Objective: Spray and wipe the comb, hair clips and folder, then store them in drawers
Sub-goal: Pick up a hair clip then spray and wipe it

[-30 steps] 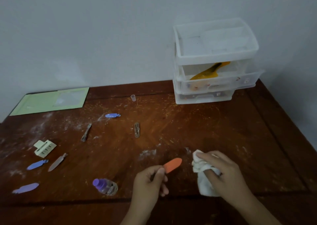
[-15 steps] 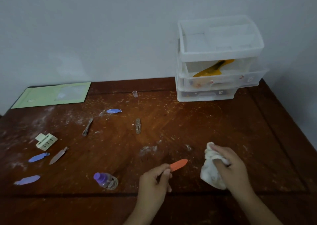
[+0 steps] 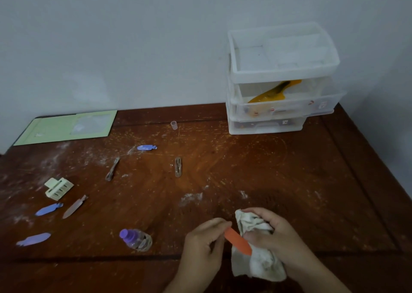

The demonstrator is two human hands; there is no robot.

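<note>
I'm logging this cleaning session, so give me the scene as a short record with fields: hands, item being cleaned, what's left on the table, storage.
left hand: pinches one end of the orange clip
right hand: grips the cloth against the clip
on table: spray bottle, four purple clips, e.g., several other clips, green folder, small cap
storage: drawer unit, middle drawer pulled out, yellow comb inside
table: brown wood with white dusty smears
</note>
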